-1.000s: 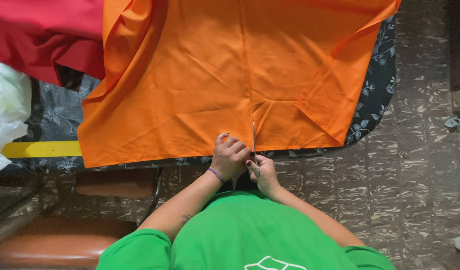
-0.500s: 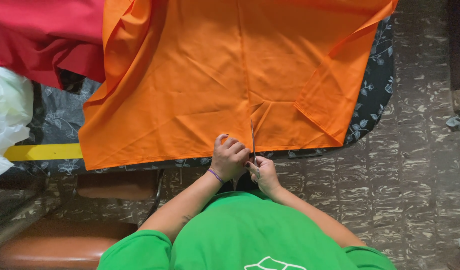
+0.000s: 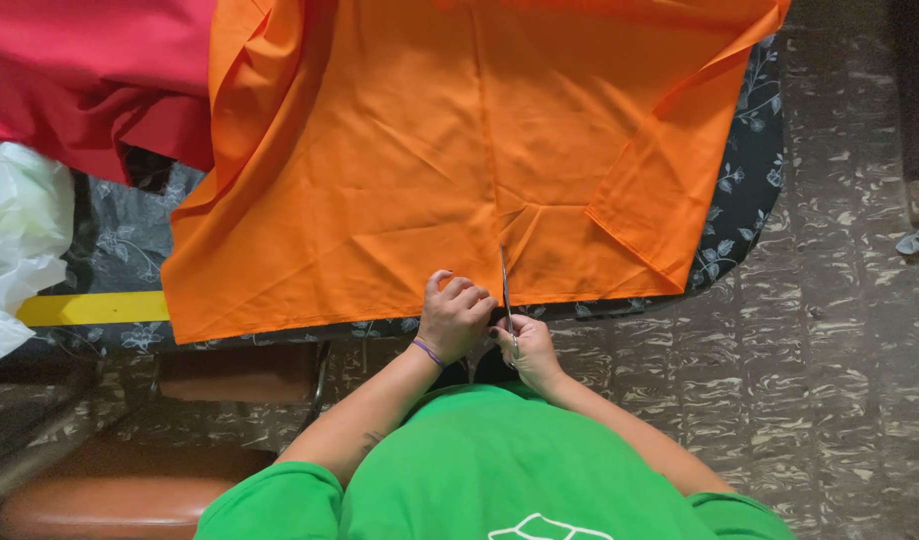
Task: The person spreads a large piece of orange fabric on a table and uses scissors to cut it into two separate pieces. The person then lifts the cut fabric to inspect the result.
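Note:
A large orange cloth [image 3: 429, 170] lies spread over a table with a dark flowered cover [image 3: 744, 180]. My left hand [image 3: 451, 316] is closed on the cloth's near edge, pressing it down. My right hand [image 3: 527, 345] grips scissors [image 3: 505, 290] whose thin blades point away from me into the cloth along a straight cut line. The two hands are almost touching at the table's front edge. A purple band sits on my left wrist, and I wear a green shirt.
Red cloth [image 3: 79, 80] lies bunched at the back left. A white plastic bag [image 3: 14, 250] sits at the left edge beside a yellow strip [image 3: 89, 307]. A brown padded bench [image 3: 129, 480] stands at lower left. Patterned floor [image 3: 839, 350] runs along the right.
The scissors' blades now reach a little further into the orange cloth. Both hands stay at the near edge.

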